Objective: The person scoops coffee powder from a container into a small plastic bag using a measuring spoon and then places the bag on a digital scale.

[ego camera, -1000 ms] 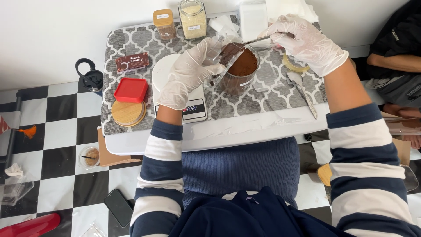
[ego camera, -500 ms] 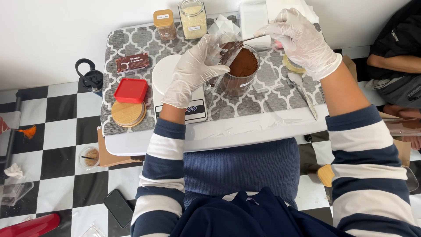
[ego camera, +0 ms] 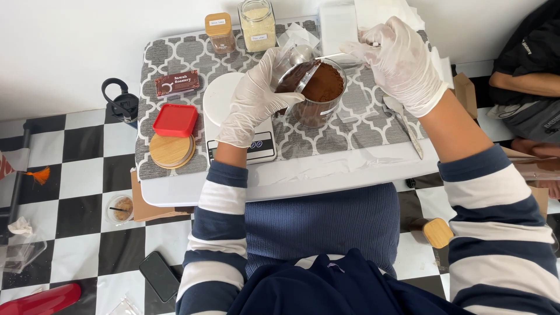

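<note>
Checkered floor surrounds your white surface (ego camera: pixel 303 175); at upper centre your left hand (ego camera: pixel 251 105) keeps a clenched grip on the ground-coffee jar (ego camera: pixel 318 93); your right hand (ego camera: pixel 402 61) pinches a metal scoop (ego camera: pixel 332 58) over it; scooping underway, so lift level.

a small white table (ego camera: pixel 350 169) fills the upper middle of the frame, standing on a black and white checkered floor (ego camera: pixel 76 175). a grey patterned mat (ego camera: pixel 373 116) covers most of its top. on the mat, from the left: a round wooden lid (ego camera: pixel 171 150) with a red lid (ego camera: pixel 175 120) just above it, a dark brown packet (ego camera: pixel 176 83), a white scale (ego camera: pixel 256 143), two jars (ego camera: pixel 257 24) at the top edge, and a spoon (ego camera: pixel 403 122) at right.
</note>
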